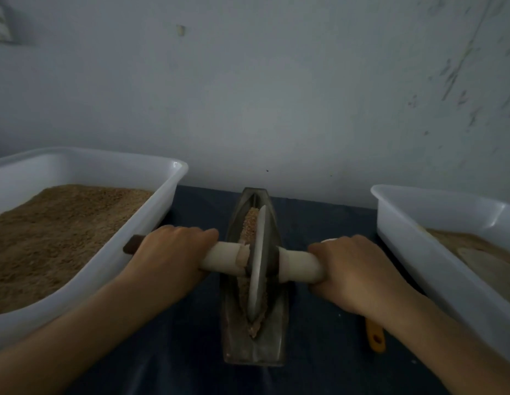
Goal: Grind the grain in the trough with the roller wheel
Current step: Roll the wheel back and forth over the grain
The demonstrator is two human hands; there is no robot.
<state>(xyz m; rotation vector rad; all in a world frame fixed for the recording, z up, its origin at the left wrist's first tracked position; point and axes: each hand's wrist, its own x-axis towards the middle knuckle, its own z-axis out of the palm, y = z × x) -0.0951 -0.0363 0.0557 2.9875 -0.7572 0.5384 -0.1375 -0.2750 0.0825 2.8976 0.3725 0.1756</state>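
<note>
Grain [249, 223] in trough [255, 346]; 2 tubs [151, 220] w/ meal; both hands [168, 252] gripping roller wheel [259, 260].

A grey metal roller wheel [258, 266] with a cream-white handle is sitting in tan grain [249, 223]. Two translucent white plastic tubs [162, 195] are showing brown contents on a dark blue cloth [196, 206].

upright roller wheel [258, 265] in grain-filled trough [255, 347]
</note>
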